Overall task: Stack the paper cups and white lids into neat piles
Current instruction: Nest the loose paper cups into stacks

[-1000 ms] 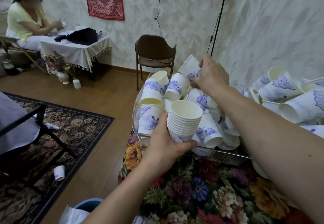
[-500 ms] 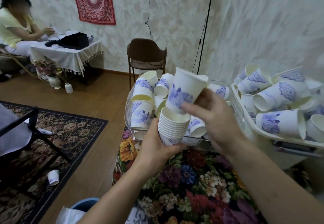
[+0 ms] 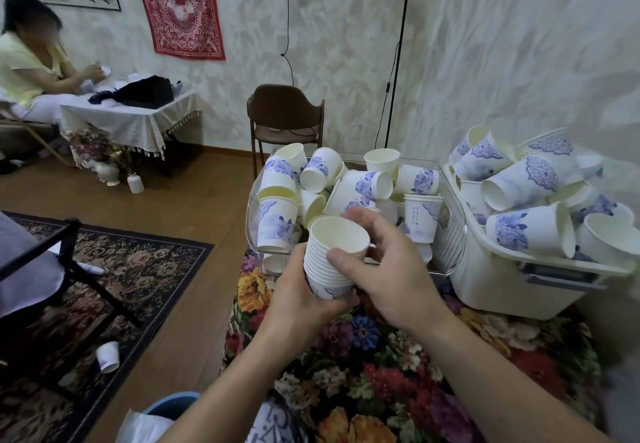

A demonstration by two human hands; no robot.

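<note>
The nested stack of cups [image 3: 329, 262] sits in the left hand [image 3: 301, 300], fingers wrapped round its lower half, just in front of the clear bin [image 3: 450, 255] heaped with loose cups [image 3: 367, 182]. The right hand [image 3: 388, 269] curls over the top cup, thumb at the rim, fingers pinching its far side as it seats. The risk, I'd say: press down crooked and the rim buckles or the cup jams askew, leaving a leaning pile. Squeeze too hard low down and the paper walls crush. The heap behind the stack looks unsteady; a careless reach could tumble cups over the bin's edge toward the floor, left of the bin, where one cup [image 3: 108, 356] lies.
</note>
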